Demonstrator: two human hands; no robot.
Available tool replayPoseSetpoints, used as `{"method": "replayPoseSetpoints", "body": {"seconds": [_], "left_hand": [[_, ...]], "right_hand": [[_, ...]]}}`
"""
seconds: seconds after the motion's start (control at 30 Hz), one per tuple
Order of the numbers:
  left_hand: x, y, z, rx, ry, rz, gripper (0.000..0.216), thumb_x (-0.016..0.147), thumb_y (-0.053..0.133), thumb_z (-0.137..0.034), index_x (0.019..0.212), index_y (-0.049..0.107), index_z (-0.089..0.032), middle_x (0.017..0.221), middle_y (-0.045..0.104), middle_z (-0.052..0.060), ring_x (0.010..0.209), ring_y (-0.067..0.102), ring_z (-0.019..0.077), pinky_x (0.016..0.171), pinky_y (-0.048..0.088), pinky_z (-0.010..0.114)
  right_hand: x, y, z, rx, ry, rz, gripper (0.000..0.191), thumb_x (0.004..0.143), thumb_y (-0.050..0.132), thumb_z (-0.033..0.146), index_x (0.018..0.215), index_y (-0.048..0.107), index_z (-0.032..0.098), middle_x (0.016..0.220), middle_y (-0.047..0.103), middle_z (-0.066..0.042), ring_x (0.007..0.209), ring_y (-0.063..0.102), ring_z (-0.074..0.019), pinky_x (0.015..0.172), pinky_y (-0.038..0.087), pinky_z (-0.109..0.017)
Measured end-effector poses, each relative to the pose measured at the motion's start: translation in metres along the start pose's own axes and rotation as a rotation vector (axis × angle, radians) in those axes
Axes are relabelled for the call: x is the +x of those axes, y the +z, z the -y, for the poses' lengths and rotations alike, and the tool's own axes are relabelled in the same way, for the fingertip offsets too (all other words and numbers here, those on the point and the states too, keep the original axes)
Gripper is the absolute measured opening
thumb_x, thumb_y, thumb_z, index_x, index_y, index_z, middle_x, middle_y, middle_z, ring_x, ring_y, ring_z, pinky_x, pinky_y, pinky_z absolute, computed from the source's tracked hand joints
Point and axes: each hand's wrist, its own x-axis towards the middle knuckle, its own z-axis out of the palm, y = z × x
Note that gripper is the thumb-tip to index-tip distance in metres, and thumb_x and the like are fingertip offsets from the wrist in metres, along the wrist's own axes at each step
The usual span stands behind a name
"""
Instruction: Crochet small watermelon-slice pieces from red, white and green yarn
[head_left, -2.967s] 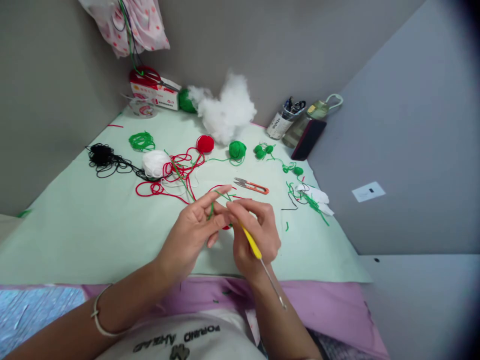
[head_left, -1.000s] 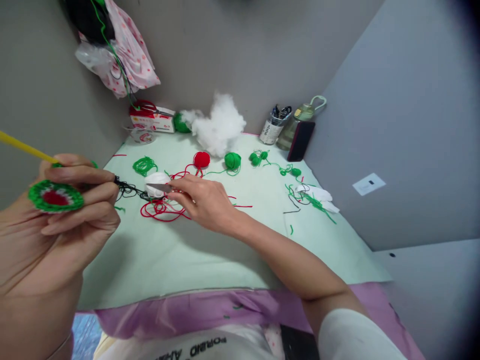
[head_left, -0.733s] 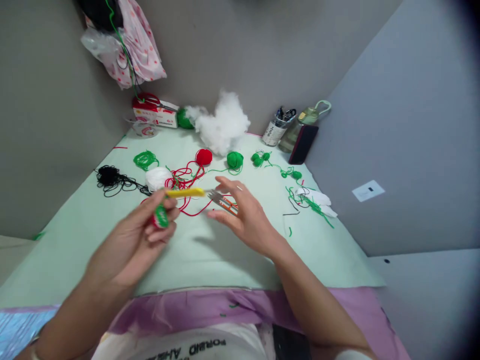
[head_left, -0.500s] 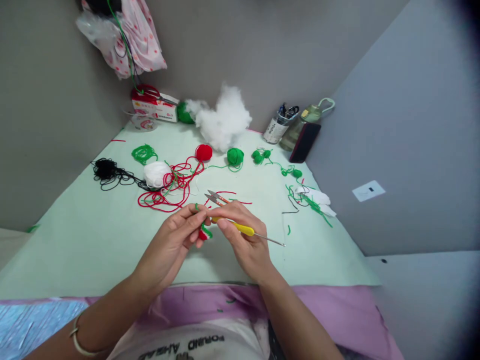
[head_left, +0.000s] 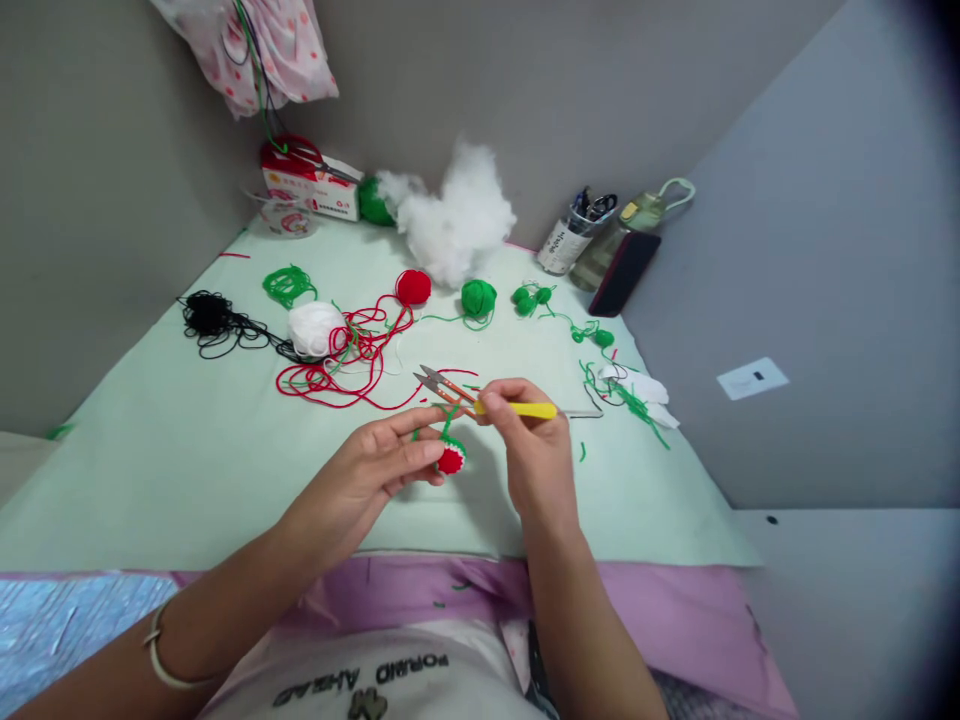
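My left hand (head_left: pixel 390 452) pinches a small crocheted piece (head_left: pixel 451 459), red with a white and green edge, between thumb and fingers. Green yarn (head_left: pixel 449 418) runs up from its edge to the hook's tip and over the left forefinger. In my right hand (head_left: pixel 534 440) is a crochet hook (head_left: pixel 534 410) with a yellow handle, held level between thumb and forefinger and pointing left. Just beyond the hands lie thread snips (head_left: pixel 442 383) with orange handles, partly hidden by the fingers.
Behind lie a white yarn ball (head_left: pixel 316 329), tangled red yarn (head_left: pixel 367 340), a red ball (head_left: pixel 413 288), a green ball (head_left: pixel 478 298) and black yarn (head_left: pixel 208 314). White stuffing (head_left: pixel 457 220) stands at the back. A phone (head_left: pixel 625 274) leans against a bottle at right.
My right hand has moved right and up with the crochet hook, away from the left fingers. The crocheted piece now shows its red face, and green yarn stretches to the hook.
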Motion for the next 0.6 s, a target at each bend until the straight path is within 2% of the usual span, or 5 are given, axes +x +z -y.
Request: {"method": "replayPoseSetpoints", "body": {"seconds": [0.07,0.17,0.33,0.4,0.6], "left_hand": [[0.001,0.001,-0.001,-0.073,-0.010,-0.016,0.025,0.078,0.088,-0.021,0.103,0.085,-0.021,0.084,0.074,0.002,0.076,0.065,0.0118,0.068,0.056,0.020],[0.003,0.000,-0.003,-0.126,0.002,-0.074,0.021,0.081,0.083,-0.014,0.102,0.085,-0.017,0.090,0.075,0.005,0.076,0.065,0.0113,0.070,0.059,0.019],[0.005,0.000,-0.003,-0.098,0.069,-0.148,0.019,0.085,0.078,-0.012,0.102,0.085,-0.017,0.109,0.076,0.007,0.083,0.067,0.0111,0.073,0.060,0.018],[0.005,0.000,-0.004,-0.076,0.093,-0.156,0.021,0.084,0.080,-0.013,0.104,0.084,-0.019,0.110,0.076,0.006,0.083,0.067,0.0106,0.073,0.059,0.018],[0.003,-0.002,-0.003,-0.002,0.147,-0.135,0.036,0.082,0.087,-0.024,0.117,0.081,-0.022,0.088,0.075,0.001,0.080,0.066,0.0112,0.075,0.053,0.018]], "right_hand": [[0.004,-0.004,-0.002,0.096,0.080,-0.030,0.027,0.089,0.073,0.047,0.080,0.069,0.022,0.068,0.061,0.003,0.065,0.057,-0.0127,0.067,0.050,-0.028],[0.005,-0.006,-0.003,0.185,0.110,-0.049,0.035,0.092,0.066,0.054,0.084,0.069,0.020,0.066,0.060,0.002,0.061,0.056,-0.0128,0.064,0.050,-0.028],[-0.006,-0.003,-0.001,0.199,-0.029,-0.184,0.031,0.097,0.063,0.049,0.087,0.071,0.021,0.070,0.064,0.000,0.060,0.059,-0.0126,0.059,0.050,-0.027],[-0.015,-0.002,0.002,0.179,-0.101,-0.166,0.030,0.098,0.064,0.046,0.084,0.073,0.022,0.069,0.064,0.001,0.058,0.060,-0.0124,0.058,0.050,-0.028],[-0.034,0.002,0.010,0.069,-0.190,-0.010,0.026,0.100,0.064,0.043,0.088,0.076,0.023,0.078,0.071,-0.002,0.063,0.066,-0.0150,0.058,0.054,-0.031]]}}
